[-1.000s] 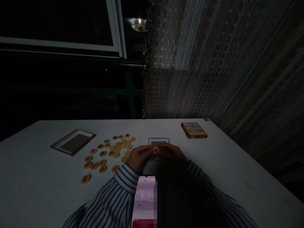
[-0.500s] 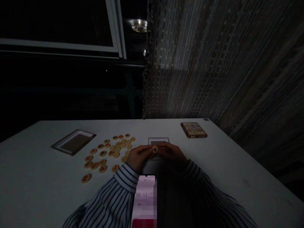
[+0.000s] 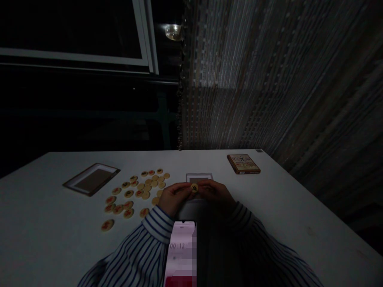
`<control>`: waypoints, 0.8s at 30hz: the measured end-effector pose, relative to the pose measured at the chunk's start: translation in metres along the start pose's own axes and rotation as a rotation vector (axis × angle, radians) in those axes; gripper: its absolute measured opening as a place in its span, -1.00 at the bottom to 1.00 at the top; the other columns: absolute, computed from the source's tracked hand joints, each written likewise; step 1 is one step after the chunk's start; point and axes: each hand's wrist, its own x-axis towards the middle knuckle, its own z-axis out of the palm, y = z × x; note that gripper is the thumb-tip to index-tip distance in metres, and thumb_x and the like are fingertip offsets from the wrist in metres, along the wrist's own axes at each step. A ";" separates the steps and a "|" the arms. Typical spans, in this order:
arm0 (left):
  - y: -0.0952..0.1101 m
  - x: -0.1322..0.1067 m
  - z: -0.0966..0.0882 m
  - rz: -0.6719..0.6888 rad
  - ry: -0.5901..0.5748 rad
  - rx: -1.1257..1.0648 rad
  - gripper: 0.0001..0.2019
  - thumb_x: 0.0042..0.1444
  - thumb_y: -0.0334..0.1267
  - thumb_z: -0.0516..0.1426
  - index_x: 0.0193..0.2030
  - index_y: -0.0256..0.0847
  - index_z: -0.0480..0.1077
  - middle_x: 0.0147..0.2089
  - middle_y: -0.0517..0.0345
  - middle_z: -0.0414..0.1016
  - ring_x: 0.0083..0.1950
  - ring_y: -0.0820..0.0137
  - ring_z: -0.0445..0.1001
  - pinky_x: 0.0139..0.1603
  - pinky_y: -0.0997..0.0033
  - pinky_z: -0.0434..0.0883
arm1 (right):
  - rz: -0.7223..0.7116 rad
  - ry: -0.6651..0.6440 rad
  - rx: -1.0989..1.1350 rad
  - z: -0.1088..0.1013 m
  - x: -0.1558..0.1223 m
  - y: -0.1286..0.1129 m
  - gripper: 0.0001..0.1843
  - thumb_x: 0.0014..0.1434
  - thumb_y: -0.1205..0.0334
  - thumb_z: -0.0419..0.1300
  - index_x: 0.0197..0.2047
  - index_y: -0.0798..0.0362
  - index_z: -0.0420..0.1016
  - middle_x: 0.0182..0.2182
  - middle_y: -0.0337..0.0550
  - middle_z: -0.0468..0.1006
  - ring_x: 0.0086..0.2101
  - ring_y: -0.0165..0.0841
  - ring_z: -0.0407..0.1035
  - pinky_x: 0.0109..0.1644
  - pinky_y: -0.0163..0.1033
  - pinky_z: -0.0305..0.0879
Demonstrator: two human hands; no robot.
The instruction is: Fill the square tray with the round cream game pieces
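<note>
We hold one round wooden piece (image 3: 194, 187) near the middle of the frame, pinched between the fingertips of our left hand (image 3: 172, 198) and our right hand (image 3: 219, 194); its face, bearing a dark character, is turned toward us. The fingers of both hands are bent inward and meet at the piece, though those on the right lie in shadow and we cannot tell how each one is placed. Behind and beneath our hands, a pale shallow tray (image 3: 199, 175) shows its far rim on the white desk (image 3: 278, 223). Left of centre we see a loose scatter of discs (image 3: 145, 195), some marked in red, some in black, others showing plain faces; one red-marked disc (image 3: 107, 225) sits a little apart, toward the lower left. Farther left lies a brown-edged open tray (image 3: 97, 178), set at a slant, and at right, toward the desk's far edge, a flat printed box (image 3: 243, 164). At bottom centre, beside our striped left sleeve (image 3: 131, 251), a lit phone (image 3: 181, 239) shows digits, part of its screen broken into blocks. A bead curtain (image 3: 236, 75) fills the dim upper right.
</note>
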 end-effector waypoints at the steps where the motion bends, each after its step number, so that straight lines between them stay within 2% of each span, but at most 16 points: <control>1: 0.000 0.000 0.000 0.004 -0.003 0.013 -0.70 -0.36 -0.25 0.26 -0.40 -0.32 0.42 -0.45 0.11 0.51 -0.43 0.43 0.45 -0.29 0.42 0.40 | 0.002 -0.004 0.006 0.000 0.000 0.000 -0.73 -0.12 0.14 0.16 -0.31 0.08 0.36 -0.41 -0.17 0.49 -0.38 -0.39 0.38 -0.30 -0.27 0.33; 8: -0.001 -0.001 0.000 -0.005 -0.024 0.032 -0.70 -0.34 -0.25 0.25 -0.38 -0.33 0.41 -0.45 0.10 0.50 -0.43 0.43 0.44 -0.31 0.43 0.40 | -0.007 -0.002 -0.016 0.001 0.000 0.001 -0.73 -0.13 0.11 0.17 -0.33 0.07 0.38 -0.41 -0.16 0.50 -0.37 -0.38 0.39 -0.27 -0.26 0.34; 16: 0.001 -0.002 0.000 -0.028 -0.068 0.045 -0.71 -0.35 -0.25 0.25 -0.40 -0.32 0.43 -0.45 0.11 0.50 -0.43 0.44 0.43 -0.31 0.44 0.38 | -0.019 -0.018 -0.074 0.000 -0.003 -0.014 -0.75 -0.08 0.09 0.12 -0.33 0.04 0.43 -0.41 -0.20 0.52 -0.37 -0.37 0.40 -0.28 -0.26 0.34; 24: -0.003 0.000 -0.002 -0.004 -0.024 0.042 -0.74 -0.31 -0.25 0.23 -0.41 -0.34 0.43 -0.48 0.12 0.48 -0.45 0.47 0.41 -0.33 0.47 0.37 | -0.070 -0.016 -0.132 -0.001 -0.001 -0.008 -0.76 -0.06 0.13 0.12 -0.32 0.05 0.45 -0.40 -0.20 0.51 -0.36 -0.37 0.39 -0.26 -0.26 0.32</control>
